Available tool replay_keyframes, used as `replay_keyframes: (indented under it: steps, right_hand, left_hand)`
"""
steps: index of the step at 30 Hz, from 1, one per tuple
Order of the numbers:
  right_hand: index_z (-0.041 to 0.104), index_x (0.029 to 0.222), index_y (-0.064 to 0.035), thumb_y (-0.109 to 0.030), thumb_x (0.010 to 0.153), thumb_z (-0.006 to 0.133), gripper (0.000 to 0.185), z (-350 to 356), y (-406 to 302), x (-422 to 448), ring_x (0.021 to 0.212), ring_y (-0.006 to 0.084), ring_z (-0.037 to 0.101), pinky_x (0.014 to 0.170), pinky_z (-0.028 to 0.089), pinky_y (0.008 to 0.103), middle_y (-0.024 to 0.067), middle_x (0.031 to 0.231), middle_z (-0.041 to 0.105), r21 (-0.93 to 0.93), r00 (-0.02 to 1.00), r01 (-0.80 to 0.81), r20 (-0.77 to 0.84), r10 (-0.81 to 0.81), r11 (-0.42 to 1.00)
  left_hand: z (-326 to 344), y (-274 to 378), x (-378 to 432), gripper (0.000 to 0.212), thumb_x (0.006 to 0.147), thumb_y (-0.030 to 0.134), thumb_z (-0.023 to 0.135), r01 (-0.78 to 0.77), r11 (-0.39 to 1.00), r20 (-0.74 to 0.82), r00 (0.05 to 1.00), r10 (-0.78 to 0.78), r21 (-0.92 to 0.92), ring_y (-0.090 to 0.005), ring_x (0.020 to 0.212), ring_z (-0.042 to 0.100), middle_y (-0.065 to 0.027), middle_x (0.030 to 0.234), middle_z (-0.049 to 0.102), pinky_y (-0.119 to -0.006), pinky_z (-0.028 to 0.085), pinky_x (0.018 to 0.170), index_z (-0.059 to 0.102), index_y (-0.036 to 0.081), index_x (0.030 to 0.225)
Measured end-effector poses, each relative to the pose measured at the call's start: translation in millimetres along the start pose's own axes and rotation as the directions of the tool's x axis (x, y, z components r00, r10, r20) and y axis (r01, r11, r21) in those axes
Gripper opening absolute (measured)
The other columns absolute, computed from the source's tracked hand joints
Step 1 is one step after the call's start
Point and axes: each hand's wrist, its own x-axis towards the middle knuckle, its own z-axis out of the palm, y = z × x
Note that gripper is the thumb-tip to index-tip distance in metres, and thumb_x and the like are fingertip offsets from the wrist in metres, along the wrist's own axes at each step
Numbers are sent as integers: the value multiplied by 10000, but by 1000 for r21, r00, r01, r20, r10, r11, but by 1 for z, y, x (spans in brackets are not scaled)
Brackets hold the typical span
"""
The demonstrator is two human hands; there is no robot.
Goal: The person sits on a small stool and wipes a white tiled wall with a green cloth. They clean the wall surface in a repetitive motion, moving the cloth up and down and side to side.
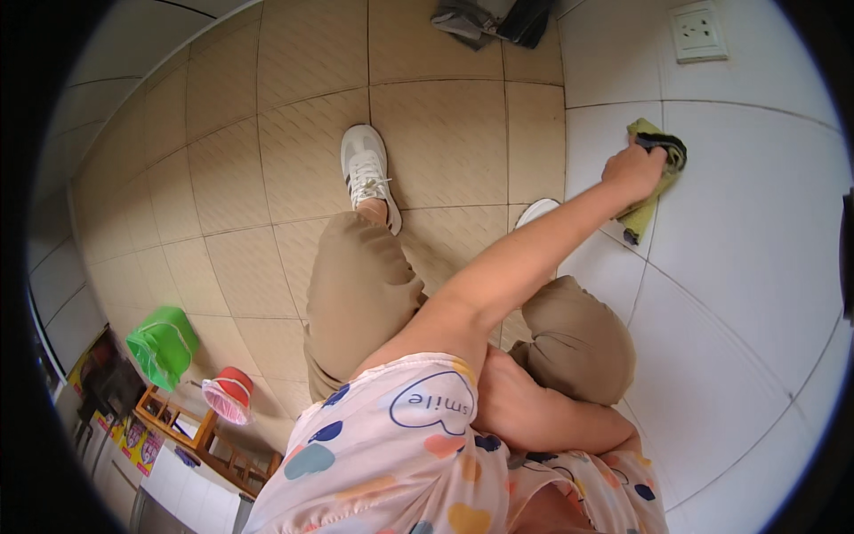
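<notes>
My left hand (634, 173) reaches across my body to the right and grips a crumpled yellow-green cloth (642, 217) with a dark edge. The cloth lies against the white tiled wall (720, 267), below a wall socket (698, 32). My right forearm (554, 417) is bent and passes beneath my left upper arm, which hides my right hand. Between my arms and the tan floor tiles (434, 147) are my bent knees in khaki trousers (363, 294).
A dark grey bundle (497, 20) lies on the floor by the wall. At the lower left stand a lined green bin (177, 334), a red bin (235, 384) with a pink liner, and wooden furniture (190, 427). My white shoes (365, 160) rest on the floor.
</notes>
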Motion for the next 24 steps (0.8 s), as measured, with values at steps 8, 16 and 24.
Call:
replay_keyframes:
  steps: [8,16,24]
  right_hand:
    - [700,823,-53,-76,777,643,77,-16,-22,1,731,281,657,672,514,388,92,805,684,-158,937,237,-223,-268,959]
    - [419,1470,-53,64,792,716,749,-64,-11,-15,1269,248,494,1041,426,385,124,1477,432,-150,90,-217,-987,-134,965]
    - [583,1297,-9,148,907,432,447,-112,-32,-72,1093,192,629,957,540,346,121,1218,637,132,-179,295,-965,190,946]
  left_hand:
    - [-68,44,-47,574,974,415,355,-149,911,66,980,188,-384,-330,1080,623,-220,1162,660,-432,453,939,620,-59,1160]
    - [-96,78,-196,544,976,346,305,-405,908,131,911,391,106,-470,1081,582,-306,1180,625,-501,446,929,636,-77,1062]
    - [-123,55,-208,453,1018,412,487,-351,829,134,886,445,-435,-251,1067,633,-115,1221,593,-392,536,869,581,11,1207]
